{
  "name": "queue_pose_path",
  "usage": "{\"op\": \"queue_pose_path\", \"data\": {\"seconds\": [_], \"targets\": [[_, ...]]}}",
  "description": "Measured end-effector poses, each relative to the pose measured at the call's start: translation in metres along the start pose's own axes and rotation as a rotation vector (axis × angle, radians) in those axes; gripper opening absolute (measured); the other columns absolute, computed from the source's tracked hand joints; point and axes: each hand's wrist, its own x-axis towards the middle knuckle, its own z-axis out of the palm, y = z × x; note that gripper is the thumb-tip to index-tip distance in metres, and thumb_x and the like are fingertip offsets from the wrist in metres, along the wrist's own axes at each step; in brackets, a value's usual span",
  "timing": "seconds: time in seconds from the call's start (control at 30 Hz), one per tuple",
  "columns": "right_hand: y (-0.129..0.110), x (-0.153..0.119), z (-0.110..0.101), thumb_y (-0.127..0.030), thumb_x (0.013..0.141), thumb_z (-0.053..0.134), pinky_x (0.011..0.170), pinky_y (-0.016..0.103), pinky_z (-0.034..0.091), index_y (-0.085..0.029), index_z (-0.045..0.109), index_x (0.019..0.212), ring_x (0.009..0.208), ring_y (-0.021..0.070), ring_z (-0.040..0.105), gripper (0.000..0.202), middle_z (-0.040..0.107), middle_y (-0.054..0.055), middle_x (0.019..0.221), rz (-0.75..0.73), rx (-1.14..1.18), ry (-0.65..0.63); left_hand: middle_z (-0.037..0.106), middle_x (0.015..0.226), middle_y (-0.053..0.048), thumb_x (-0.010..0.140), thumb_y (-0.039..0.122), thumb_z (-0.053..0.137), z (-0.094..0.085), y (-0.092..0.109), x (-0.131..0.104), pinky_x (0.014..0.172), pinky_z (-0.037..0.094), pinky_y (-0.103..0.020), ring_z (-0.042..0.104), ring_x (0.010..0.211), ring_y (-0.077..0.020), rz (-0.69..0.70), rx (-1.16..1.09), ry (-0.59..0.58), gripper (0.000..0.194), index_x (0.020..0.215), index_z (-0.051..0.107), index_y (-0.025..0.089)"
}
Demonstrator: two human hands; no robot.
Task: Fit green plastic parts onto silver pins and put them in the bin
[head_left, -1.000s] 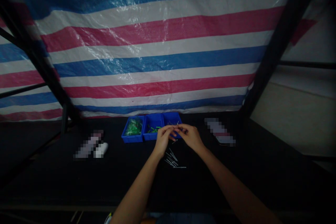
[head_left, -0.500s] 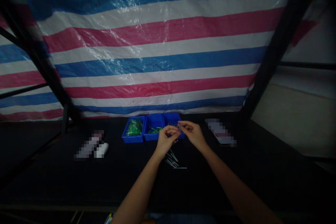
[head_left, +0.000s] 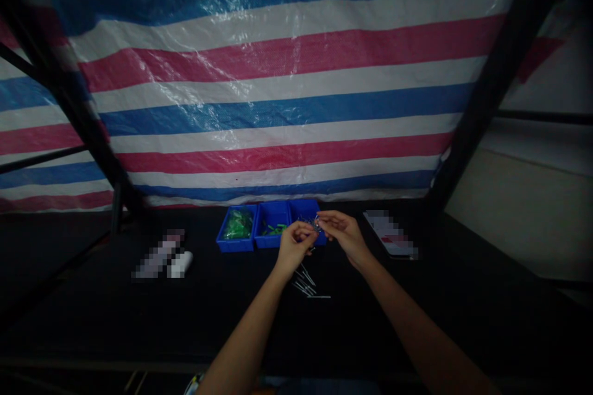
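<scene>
My left hand (head_left: 295, 248) is closed, its thumb and fingers pinched together in front of the right-hand blue bin (head_left: 306, 205). Close against it, my right hand (head_left: 345, 234) pinches too, with the fingertips nearly meeting. A bit of shiny metal shows between the fingertips, too small and dark to name. Below the hands, several long thin silver screws or nails (head_left: 304, 287) lie loose on the black table (head_left: 370, 321). More small metal pieces show in the bin behind, partly covered by my hands.
The middle blue bin (head_left: 273, 210) holds several green plugs (head_left: 277, 229). In the left blue bin (head_left: 221, 242) is a clear bag of green pieces (head_left: 238, 225). A white object (head_left: 186, 260) and blurred flat items lie at both sides. A striped sheet (head_left: 278, 92) hangs behind.
My right hand has shifted slightly right and up, its fingers still at the small metal piece. My left hand stays almost in place.
</scene>
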Motion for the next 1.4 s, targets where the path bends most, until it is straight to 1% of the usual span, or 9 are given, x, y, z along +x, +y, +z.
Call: {"op": "queue_pose_path", "data": {"seconds": [0.23, 0.43, 0.57, 0.77, 0.9, 1.0, 1.1, 1.23, 1.4], "targets": [[0.003, 0.0, 0.0, -0.037, 0.063, 0.068, 0.042, 0.021, 0.037, -0.016, 0.067, 0.087, 0.049, 0.0092, 0.048, 0.031, 0.065, 0.005, 0.071, 0.012, 0.017, -0.042, 0.057, 0.071, -0.001, 0.064, 0.037, 0.067, -0.001, 0.0, 0.0, 0.036, 0.04, -0.016, 0.047, 0.046, -0.0053, 0.007, -0.004, 0.0, 0.032, 0.081, 0.055, 0.012], [0.0, -0.001, 0.002, -0.038, 0.064, 0.068, 0.044, 0.021, 0.037, -0.018, 0.068, 0.078, 0.058, 0.0116, 0.052, 0.024, 0.063, 0.005, 0.082, -0.082, -0.012, -0.078, 0.056, 0.071, -0.001, 0.065, 0.037, 0.066, 0.0, 0.001, 0.0, 0.036, 0.04, -0.017, 0.046, 0.046, -0.0054, 0.038, -0.001, 0.048, 0.032, 0.081, 0.055, 0.012], [0.001, -0.001, 0.002, -0.043, 0.067, 0.063, 0.043, 0.022, 0.038, -0.018, 0.068, 0.078, 0.057, 0.0119, 0.052, 0.028, 0.063, 0.006, 0.082, -0.094, -0.086, -0.07, 0.056, 0.069, -0.001, 0.067, 0.036, 0.064, -0.001, 0.003, 0.0, 0.038, 0.039, -0.016, 0.043, 0.047, -0.0055, 0.108, 0.061, 0.118, 0.028, 0.081, 0.055, 0.013], [0.01, 0.005, -0.005, -0.043, 0.072, 0.059, 0.054, 0.026, 0.043, -0.017, 0.068, 0.077, 0.064, 0.0156, 0.056, 0.028, 0.062, 0.006, 0.076, -0.17, -0.228, 0.105, 0.061, 0.078, -0.003, 0.073, 0.028, 0.057, -0.002, 0.006, -0.004, 0.05, 0.038, -0.019, 0.049, 0.058, -0.0091, 0.22, 0.364, 0.115, 0.019, 0.087, 0.058, 0.015], [0.018, 0.008, -0.014, -0.044, 0.075, 0.056, 0.06, 0.029, 0.043, -0.018, 0.068, 0.077, 0.069, 0.0179, 0.056, 0.029, 0.063, 0.008, 0.078, -0.215, -0.427, 0.182, 0.061, 0.072, -0.001, 0.074, 0.026, 0.055, -0.001, 0.009, -0.011, 0.058, 0.039, -0.022, 0.052, 0.059, -0.0116, 0.235, 0.653, -0.005, 0.014, 0.083, 0.06, 0.017], [0.025, 0.009, -0.018, -0.043, 0.077, 0.053, 0.068, 0.033, 0.043, -0.021, 0.069, 0.08, 0.078, 0.0201, 0.055, 0.027, 0.064, 0.007, 0.084, -0.246, -0.615, 0.179, 0.062, 0.075, -0.003, 0.075, 0.028, 0.054, 0.0, 0.011, -0.016, 0.063, 0.041, -0.025, 0.056, 0.066, -0.0153, 0.212, 0.932, -0.111, 0.014, 0.082, 0.062, 0.02], [0.03, 0.009, -0.018, -0.04, 0.078, 0.053, 0.075, 0.036, 0.041, -0.023, 0.07, 0.083, 0.084, 0.0215, 0.053, 0.025, 0.064, 0.007, 0.089, -0.256, -0.743, 0.157, 0.064, 0.079, -0.005, 0.076, 0.028, 0.052, -0.001, 0.01, -0.019, 0.068, 0.042, -0.027, 0.058, 0.073, -0.0184, 0.14, 1.113, -0.177, 0.017, 0.086, 0.063, 0.02], [0.033, 0.008, -0.017, -0.038, 0.079, 0.053, 0.082, 0.038, 0.039, -0.025, 0.07, 0.082, 0.089, 0.0219, 0.051, 0.022, 0.064, 0.005, 0.093, -0.294, -0.798, 0.137, 0.064, 0.088, -0.009, 0.078, 0.029, 0.05, -0.003, 0.009, -0.018, 0.073, 0.043, -0.031, 0.059, 0.081, -0.0219, 0.081, 1.195, -0.17, 0.02, 0.089, 0.063, 0.019], [0.032, 0.009, -0.017, -0.037, 0.078, 0.053, 0.083, 0.039, 0.038, -0.025, 0.07, 0.08, 0.091, 0.0227, 0.051, 0.021, 0.065, 0.005, 0.093, -0.304, -0.811, 0.133, 0.065, 0.086, -0.009, 0.077, 0.027, 0.051, -0.004, 0.006, -0.017, 0.075, 0.043, -0.031, 0.06, 0.084, -0.0223, 0.017, 1.219, -0.171, 0.018, 0.086, 0.064, 0.019]]}}
